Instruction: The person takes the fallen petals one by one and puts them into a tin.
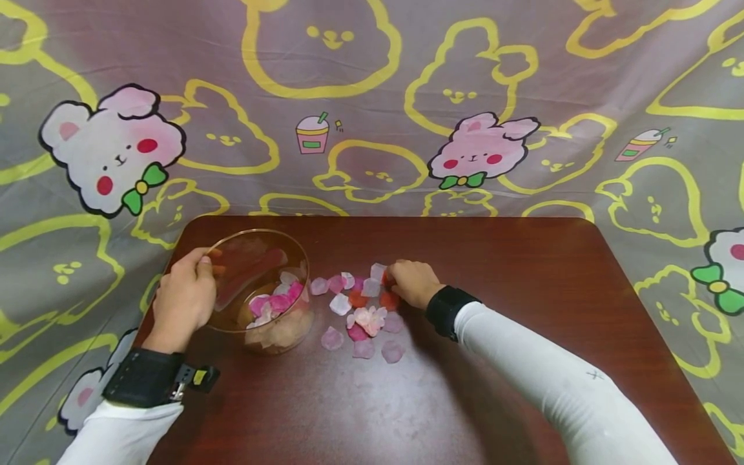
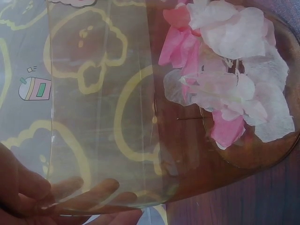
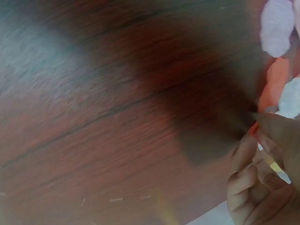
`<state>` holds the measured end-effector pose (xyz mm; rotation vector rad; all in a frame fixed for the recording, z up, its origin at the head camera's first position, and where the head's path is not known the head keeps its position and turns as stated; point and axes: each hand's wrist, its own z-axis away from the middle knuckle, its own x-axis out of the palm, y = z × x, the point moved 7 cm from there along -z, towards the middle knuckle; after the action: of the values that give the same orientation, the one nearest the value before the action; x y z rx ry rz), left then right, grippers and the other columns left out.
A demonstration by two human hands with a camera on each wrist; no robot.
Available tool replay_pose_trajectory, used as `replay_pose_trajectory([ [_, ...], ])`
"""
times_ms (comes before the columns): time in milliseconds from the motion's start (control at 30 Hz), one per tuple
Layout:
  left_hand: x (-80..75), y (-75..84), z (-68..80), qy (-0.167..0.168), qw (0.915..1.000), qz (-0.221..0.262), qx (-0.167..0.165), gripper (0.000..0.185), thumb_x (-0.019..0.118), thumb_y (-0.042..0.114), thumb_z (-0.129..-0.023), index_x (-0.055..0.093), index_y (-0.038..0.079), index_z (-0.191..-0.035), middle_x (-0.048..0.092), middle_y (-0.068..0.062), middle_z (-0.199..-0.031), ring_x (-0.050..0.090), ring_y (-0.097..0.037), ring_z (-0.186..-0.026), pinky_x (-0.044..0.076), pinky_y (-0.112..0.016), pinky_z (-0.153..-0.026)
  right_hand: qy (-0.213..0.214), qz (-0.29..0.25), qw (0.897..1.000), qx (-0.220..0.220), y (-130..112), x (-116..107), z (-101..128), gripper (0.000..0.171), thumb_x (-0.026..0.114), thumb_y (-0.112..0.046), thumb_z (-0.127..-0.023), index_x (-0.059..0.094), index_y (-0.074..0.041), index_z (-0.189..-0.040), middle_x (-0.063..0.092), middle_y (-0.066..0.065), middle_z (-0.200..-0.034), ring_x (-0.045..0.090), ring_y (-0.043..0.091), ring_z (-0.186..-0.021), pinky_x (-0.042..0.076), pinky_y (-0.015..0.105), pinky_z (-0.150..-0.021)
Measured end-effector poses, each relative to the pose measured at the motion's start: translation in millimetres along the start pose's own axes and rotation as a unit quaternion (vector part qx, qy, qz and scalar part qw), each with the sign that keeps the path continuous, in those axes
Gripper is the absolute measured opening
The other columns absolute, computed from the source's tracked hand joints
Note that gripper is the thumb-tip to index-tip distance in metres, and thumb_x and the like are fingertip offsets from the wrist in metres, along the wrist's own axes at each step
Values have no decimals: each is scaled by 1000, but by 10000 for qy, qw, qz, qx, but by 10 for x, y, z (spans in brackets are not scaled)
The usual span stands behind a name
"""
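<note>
a clear glass bowl (image 1: 259,290) is being held tilted at the left side of the dark red-brown desk (image 1: 523,290), its mouth turned toward the middle of the desk. the bowl's rim is being gripped by the left hand (image 1: 185,298), fingers curled over the near edge; in the left wrist view the fingers (image 2: 89,192) are being seen through the glass (image 2: 103,117), pressed against the wall.

pink and white petals (image 1: 273,303) are lying inside the bowl, gathered toward its lower side. close up, the same heap (image 2: 229,79) is being shown resting against the bowl's base, pale white pieces mixed with bright pink ones.

a loose scatter of petals (image 1: 360,310) is lying on the desk just beside the bowl's mouth: white, pale pink, deep pink and a few orange-red ones.

the right hand (image 1: 411,283) is being rested at the far right edge of that scatter, fingers curled down. an orange-red petal (image 1: 386,279) is being pinched at the fingertips; in the right wrist view the fingers (image 3: 248,173) are closed together on the orange piece (image 3: 274,84), with white petals touching beside it.

white sleeves and black wrist straps are being worn on both arms. a grey cloth (image 1: 372,97) printed with yellow outlines and pink bears is hanging behind and around the desk.
</note>
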<state>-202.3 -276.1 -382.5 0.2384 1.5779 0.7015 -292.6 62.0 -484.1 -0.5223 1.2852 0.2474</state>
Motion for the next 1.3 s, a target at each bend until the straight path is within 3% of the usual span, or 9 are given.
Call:
replay_pose_trajectory([
  [100, -1, -3, -3, 9, 10000, -5, 16, 47, 23, 29, -110, 53, 7, -139, 69, -23, -126, 57, -53, -116, 39, -63, -84, 150, 155, 9997, -80, 8, -11, 19, 5, 73, -18, -93, 74, -13, -92, 72, 3, -89, 65, 20, -81, 56, 40, -74],
  [300, 9, -7, -1, -7, 10000, -10, 23, 48, 22, 29, -110, 53, 8, -139, 69, -23, -126, 58, -53, -115, 40, -62, -82, 182, 207, 9996, -94, 26, 11, 31, 18, 67, -16, -96, 70, -13, -79, 66, 3, -72, 59, 19, -68, 50, 37, -64],
  [567, 23, 5, 12, -59, 10000, 40, 17, 48, 22, 31, -111, 53, 7, -139, 68, -22, -126, 61, -49, -109, 41, -57, -77, 330, 380, 9987, 40, 47, -48, 35, 12, 64, -21, -99, 69, -11, -95, 67, 5, -86, 65, 22, -81, 57, 38, -71],
  [800, -16, 8, 4, -29, 10000, 20, 26, 48, 21, 31, -110, 53, 8, -139, 69, -22, -126, 59, -51, -111, 41, -57, -76, 657, 0, 9978, -44, -8, -260, 1, 9, 62, -18, -99, 62, -12, -93, 59, 2, -75, 58, 18, -71, 47, 31, -60],
  [1033, -17, -2, 4, -56, 10000, 45, -22, 48, 21, 31, -111, 52, 8, -139, 68, -22, -127, 59, -51, -111, 40, -57, -77, 838, -525, 9949, -216, -202, -480, 5, 6, 64, -18, -98, 62, -13, -95, 60, 0, -77, 58, 16, -73, 44, 29, -62],
  [1300, 0, -8, 4, -57, 10000, 2, -47, 49, 21, 31, -110, 53, 9, -139, 68, -22, -128, 58, -52, -114, 41, -60, -79, 1237, -922, 9860, -626, -535, -743, 48, 7, 67, -17, -96, 65, -13, -101, 67, 1, -86, 61, 16, -78, 53, 29, -70],
])
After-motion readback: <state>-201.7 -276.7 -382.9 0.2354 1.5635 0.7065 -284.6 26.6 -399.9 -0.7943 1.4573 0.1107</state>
